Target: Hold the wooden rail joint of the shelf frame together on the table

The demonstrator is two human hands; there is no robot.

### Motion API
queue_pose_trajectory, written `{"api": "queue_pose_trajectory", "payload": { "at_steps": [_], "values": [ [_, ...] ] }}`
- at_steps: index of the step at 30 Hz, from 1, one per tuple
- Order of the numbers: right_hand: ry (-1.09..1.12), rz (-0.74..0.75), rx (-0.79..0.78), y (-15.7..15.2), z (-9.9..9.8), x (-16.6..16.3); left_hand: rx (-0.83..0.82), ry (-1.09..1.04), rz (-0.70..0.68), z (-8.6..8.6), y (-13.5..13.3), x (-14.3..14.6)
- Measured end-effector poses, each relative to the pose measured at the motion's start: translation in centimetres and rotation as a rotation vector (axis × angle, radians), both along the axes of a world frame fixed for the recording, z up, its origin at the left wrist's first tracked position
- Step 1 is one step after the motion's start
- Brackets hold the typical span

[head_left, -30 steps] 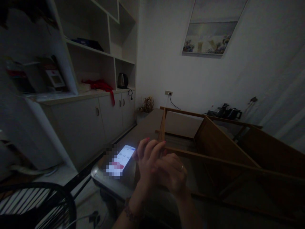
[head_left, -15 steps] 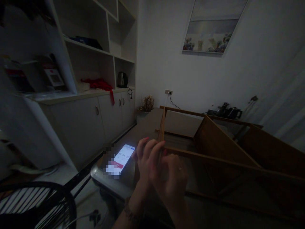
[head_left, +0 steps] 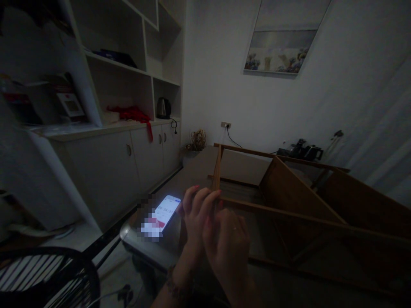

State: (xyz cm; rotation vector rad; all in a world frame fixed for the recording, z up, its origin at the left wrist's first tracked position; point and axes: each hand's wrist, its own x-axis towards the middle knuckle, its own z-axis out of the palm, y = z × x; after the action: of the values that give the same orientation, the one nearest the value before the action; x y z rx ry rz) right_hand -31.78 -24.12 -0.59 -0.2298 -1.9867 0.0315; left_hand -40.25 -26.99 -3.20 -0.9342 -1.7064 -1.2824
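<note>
A brown wooden shelf rack [head_left: 257, 206] lies on its side on the table, its near corner at my hands. My left hand [head_left: 195, 220], with a bracelet at the wrist, is closed with its fingers curled over that corner. Close beside it, my right hand [head_left: 229, 246] is closed too, thumb and fingers pinched together against the rack's near edge. Whatever sits between the right fingertips is hidden by the hand and the dim light. A lit phone [head_left: 168, 209] showing a timer lies left of my left hand, partly blurred out.
The table [head_left: 199, 167] extends under the rack. Left stand a white cabinet [head_left: 115, 167] with shelves and a kettle [head_left: 163, 108]. A black fan [head_left: 48, 273] is at lower left. A dried plant [head_left: 198, 140] and a black pot [head_left: 313, 152] are farther back.
The view has shifted very slightly. My right hand has turned a little, its fingers folding closer in; the left hand keeps its place at the corner. Rack and phone stay put.
</note>
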Motion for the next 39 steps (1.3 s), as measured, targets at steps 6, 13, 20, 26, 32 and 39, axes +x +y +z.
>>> {"api": "queue_pose_trajectory", "payload": {
  "at_steps": [6, 13, 20, 26, 32, 39],
  "values": [
    [-0.013, -0.069, -0.023, 0.2, 0.3, 0.6, 0.021, 0.025, 0.003, 0.2, 0.1, 0.0],
    [-0.036, -0.075, 0.032, 0.0, 0.4, 0.3, -0.002, 0.013, 0.001, -0.2, 0.0, 0.1],
    [-0.089, -0.076, 0.045, 0.1, 0.7, 0.7, -0.019, 0.007, 0.001, 0.0, -0.1, 0.1],
    [-0.165, -0.049, 0.151, 0.6, 1.3, 1.1, -0.008, 0.018, 0.019, -0.2, 0.1, 0.1],
    [-0.148, 0.034, 0.141, 1.5, 2.0, 2.1, 0.019, 0.04, 0.057, -0.3, 0.4, -0.1],
    [0.033, 0.124, 0.055, 1.9, 1.9, 2.7, 0.034, 0.075, 0.046, -0.1, 0.5, -0.2]
  ]
}}
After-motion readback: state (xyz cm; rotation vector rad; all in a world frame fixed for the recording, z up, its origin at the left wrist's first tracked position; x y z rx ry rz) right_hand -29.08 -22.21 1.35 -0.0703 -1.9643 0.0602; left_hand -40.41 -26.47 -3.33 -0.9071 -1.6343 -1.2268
